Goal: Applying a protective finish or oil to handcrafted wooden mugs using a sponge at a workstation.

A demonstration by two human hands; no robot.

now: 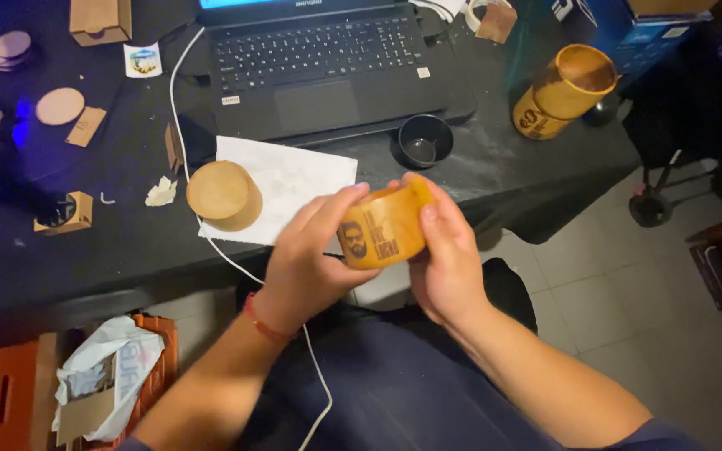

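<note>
I hold a short yellow-brown wooden cup (pixel 382 227) with dark engraved artwork on its side, lifted above my lap at the desk's front edge. My left hand (pixel 311 259) wraps its left side, thumb across the top rim. My right hand (pixel 443 250) grips its right side, thumb resting on the wall. A similar wooden cup (pixel 224 195) stands upside down on a white paper sheet (pixel 294 185) on the black desk (pixel 110 242), to the left of my hands.
A black laptop (pixel 319 63) sits at the back with a white cable (pixel 179 108) running off the desk. A small black bowl (pixel 424 140), a taller engraved wooden cup (pixel 563 90), cardboard pieces, wooden discs (pixel 60 106) and an orange crate (pixel 18 392) with a plastic bag surround me.
</note>
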